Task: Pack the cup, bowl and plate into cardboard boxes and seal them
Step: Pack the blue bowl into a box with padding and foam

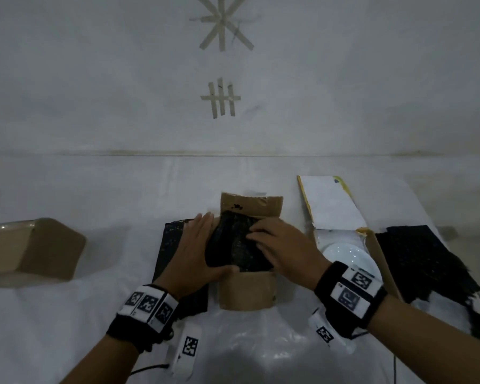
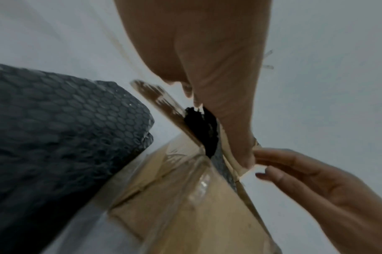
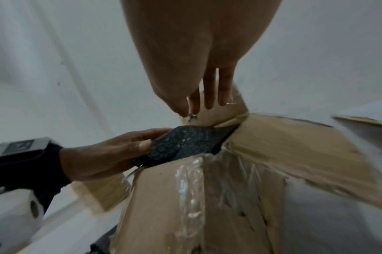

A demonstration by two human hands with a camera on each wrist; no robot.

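— What lies around the small middle box [image 1: 247, 289] on the tabletop [image 1: 67, 314]?

— To its left, touching it, a flat black bubble-wrap sheet [image 1: 172, 245]; further left, well apart, a closed cardboard box [image 1: 34, 248]. To its right an open box [image 1: 380, 261] with a white lid flap up, and the plate [image 1: 344, 256] lying inside it. Beyond that, more black bubble wrap [image 1: 427, 261]. The middle box's own flaps stand up at front and back.

— And the hands?

— Both are on a black bubble-wrapped bundle [image 1: 236, 242] that sits in the mouth of the middle box. The left hand [image 1: 197, 250] has straight fingers along the bundle's left side, with the thumb hooked under its near edge. The right hand [image 1: 283, 245] lies on top from the right, fingers spread flat and pressing.

— What's inside the wrap?

— I cannot tell; the wrap hides it. The right wrist view shows the left thumb and fingers pinching the wrap's edge.
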